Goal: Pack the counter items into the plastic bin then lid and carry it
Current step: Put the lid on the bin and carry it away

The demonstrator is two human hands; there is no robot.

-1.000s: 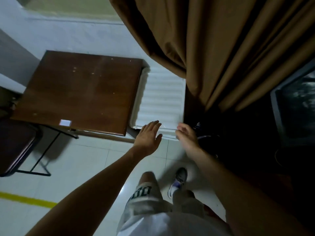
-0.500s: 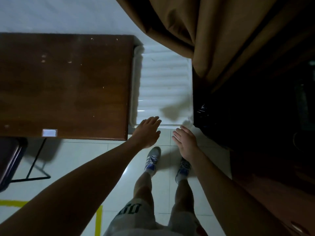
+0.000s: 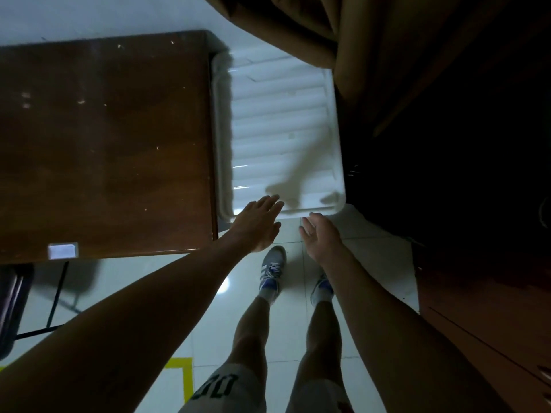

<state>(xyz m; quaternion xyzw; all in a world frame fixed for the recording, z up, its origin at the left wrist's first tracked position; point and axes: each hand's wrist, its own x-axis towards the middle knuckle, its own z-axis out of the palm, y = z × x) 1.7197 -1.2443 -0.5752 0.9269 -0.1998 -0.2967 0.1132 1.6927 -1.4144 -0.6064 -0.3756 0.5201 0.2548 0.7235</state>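
Left grip (image 3: 257, 225) and right grip (image 3: 320, 237), fingers straight, at near edge of white lid (image 3: 283, 114).

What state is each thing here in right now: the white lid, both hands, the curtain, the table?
White lid: lying flat, ribbed side up, not gripped.
Left hand: open, fingers straight, tips over the lid's near edge.
Right hand: open, just short of that edge.
Curtain: hanging, its hem over the lid's far right corner.
Table: standing beside the lid, a small label on it.
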